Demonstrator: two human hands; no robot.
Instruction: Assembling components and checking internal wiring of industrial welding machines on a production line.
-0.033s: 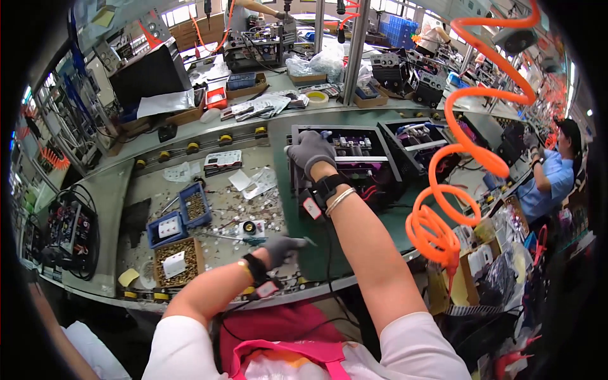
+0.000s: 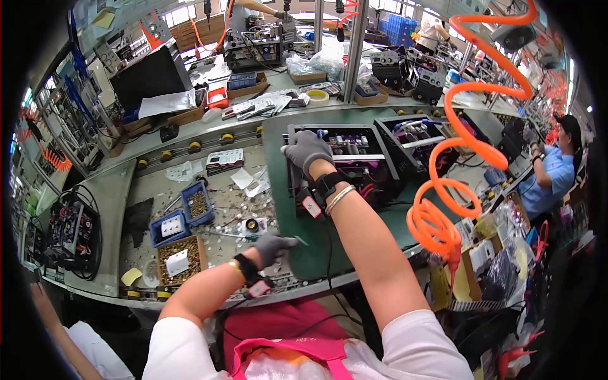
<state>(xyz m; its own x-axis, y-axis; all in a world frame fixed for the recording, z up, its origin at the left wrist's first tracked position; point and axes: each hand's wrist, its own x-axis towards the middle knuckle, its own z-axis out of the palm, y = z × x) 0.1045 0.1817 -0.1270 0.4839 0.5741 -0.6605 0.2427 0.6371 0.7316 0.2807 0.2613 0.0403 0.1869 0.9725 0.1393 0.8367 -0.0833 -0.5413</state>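
My right hand (image 2: 308, 151), in a grey glove, reaches to the upper left corner of an open black machine housing (image 2: 392, 185). Its fingers are curled over the corner. Circuit parts, a pale crossbar and red wires show inside the housing, which rests on a green board (image 2: 292, 256). My left hand (image 2: 272, 248), also gloved, hovers by the board's left edge with its fingers curled. A small pale sliver (image 2: 303, 241) shows at its fingertips; I cannot tell what it is. Beside this hand lies a thin rod-like tool (image 2: 231, 235), partly hidden.
Blue bins (image 2: 197, 201) and a cardboard box of brass-coloured small parts (image 2: 174, 269) stand at the left. A second open housing (image 2: 418, 142) is beyond the first. An orange coiled hose (image 2: 437, 231) hangs at the right. A co-worker (image 2: 550, 180) works at the far right.
The green board and the housing have shifted slightly left, my right hand moving along with them. My left hand has also moved a little left.
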